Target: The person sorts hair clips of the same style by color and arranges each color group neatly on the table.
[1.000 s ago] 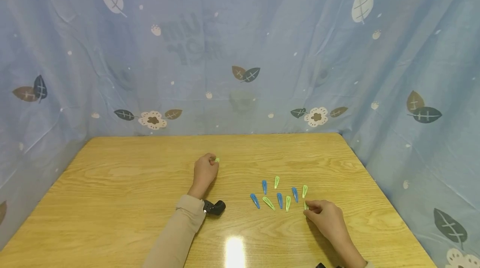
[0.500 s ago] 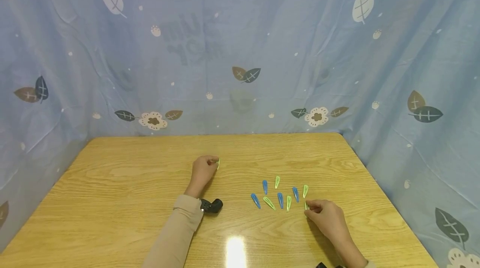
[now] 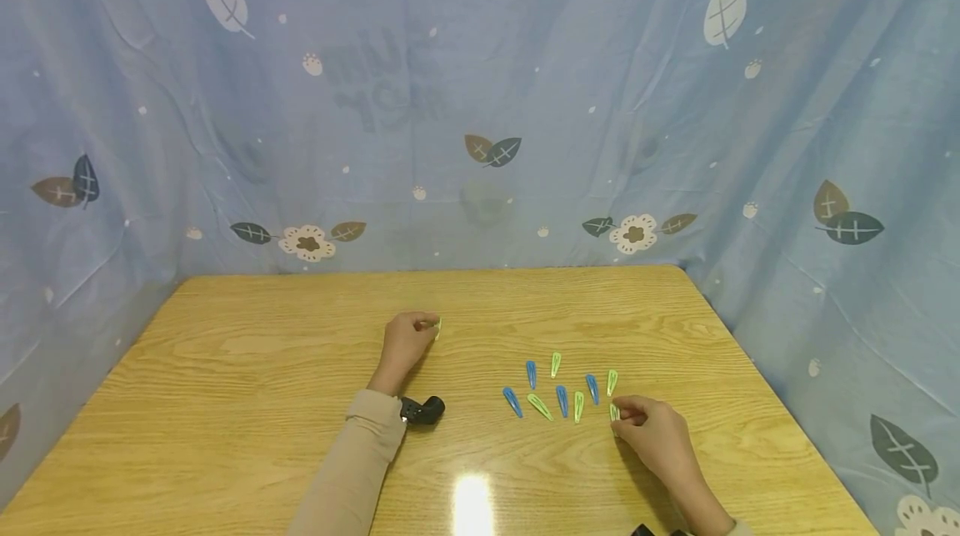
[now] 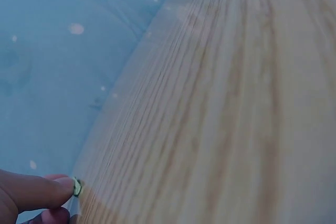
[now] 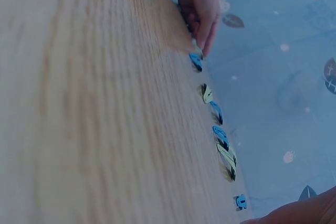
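Observation:
My left hand pinches a green snap hair clip between thumb and fingers, far left of the other clips. In the left wrist view only a small part of that green clip shows past the fingertips. My right hand holds another green hair clip between thumb and forefinger at the right end of the group, at table level. Just behind it lies a loose green clip. In the right wrist view only an edge of the right hand shows, and its held clip is hidden.
Several blue clips, such as one blue clip, and green ones, such as one green clip, lie spread between the hands. The wooden table meets a blue patterned curtain behind and at both sides.
My left hand has drawn slightly left and nearer, and its clip has turned to point lengthwise. My right hand stays almost still, while its clip shows more of its face.

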The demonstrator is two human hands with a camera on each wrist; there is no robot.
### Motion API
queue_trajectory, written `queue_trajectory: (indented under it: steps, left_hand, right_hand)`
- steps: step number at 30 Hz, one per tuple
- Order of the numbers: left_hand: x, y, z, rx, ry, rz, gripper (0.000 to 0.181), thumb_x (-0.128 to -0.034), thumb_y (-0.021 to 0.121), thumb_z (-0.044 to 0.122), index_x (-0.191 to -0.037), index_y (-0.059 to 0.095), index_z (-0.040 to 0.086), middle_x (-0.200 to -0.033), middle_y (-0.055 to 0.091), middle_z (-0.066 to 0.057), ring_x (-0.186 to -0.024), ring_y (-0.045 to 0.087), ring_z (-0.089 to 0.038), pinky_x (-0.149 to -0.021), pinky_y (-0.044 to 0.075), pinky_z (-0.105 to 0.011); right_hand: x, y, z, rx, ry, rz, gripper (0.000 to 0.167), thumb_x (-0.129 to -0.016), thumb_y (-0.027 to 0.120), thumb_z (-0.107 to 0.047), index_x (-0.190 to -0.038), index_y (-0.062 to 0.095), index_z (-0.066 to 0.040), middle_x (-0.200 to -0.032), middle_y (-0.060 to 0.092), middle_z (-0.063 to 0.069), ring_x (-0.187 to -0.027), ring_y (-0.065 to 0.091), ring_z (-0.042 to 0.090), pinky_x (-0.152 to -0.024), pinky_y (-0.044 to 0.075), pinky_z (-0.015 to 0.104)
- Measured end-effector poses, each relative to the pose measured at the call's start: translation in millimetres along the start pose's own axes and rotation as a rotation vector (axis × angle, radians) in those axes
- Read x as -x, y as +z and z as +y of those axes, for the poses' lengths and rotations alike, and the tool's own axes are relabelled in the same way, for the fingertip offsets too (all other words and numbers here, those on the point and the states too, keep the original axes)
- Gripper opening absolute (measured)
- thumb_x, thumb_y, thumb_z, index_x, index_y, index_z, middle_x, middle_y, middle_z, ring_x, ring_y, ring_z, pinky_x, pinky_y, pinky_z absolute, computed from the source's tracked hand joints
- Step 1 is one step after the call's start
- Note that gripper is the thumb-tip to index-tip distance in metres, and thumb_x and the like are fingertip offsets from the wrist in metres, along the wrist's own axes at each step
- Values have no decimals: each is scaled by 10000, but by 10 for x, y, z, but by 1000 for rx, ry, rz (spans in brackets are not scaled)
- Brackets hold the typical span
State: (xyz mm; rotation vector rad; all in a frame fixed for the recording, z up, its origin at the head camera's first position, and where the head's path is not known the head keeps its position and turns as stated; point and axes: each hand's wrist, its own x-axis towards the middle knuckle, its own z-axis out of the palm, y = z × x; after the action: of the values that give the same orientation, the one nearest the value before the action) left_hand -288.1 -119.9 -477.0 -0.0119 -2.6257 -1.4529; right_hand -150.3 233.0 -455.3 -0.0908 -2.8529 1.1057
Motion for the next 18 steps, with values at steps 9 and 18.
queue_trajectory:
  steps: [9, 18]
  left_hand:
    - [27, 21, -17, -2, 5, 13, 197, -877, 675, 88, -1059, 741, 52, -1040, 692, -136, -914, 606, -249, -744, 482, -389]
    - [38, 38, -22, -27, 13, 34, 186, -873, 680, 83, -1044, 744, 48, -952, 699, -117, -835, 620, -227, -668, 466, -336]
  right_hand:
    - [7, 20, 50, -35, 38, -23, 293, -776, 710, 4, -1061, 682, 61, -847, 637, 42, -740, 602, 135, -640, 507, 212]
    - [-3, 14, 38, -74, 38, -33, 294, -779, 681, 43, -1073, 673, 63, -841, 623, 46, -743, 586, 138, -630, 489, 185]
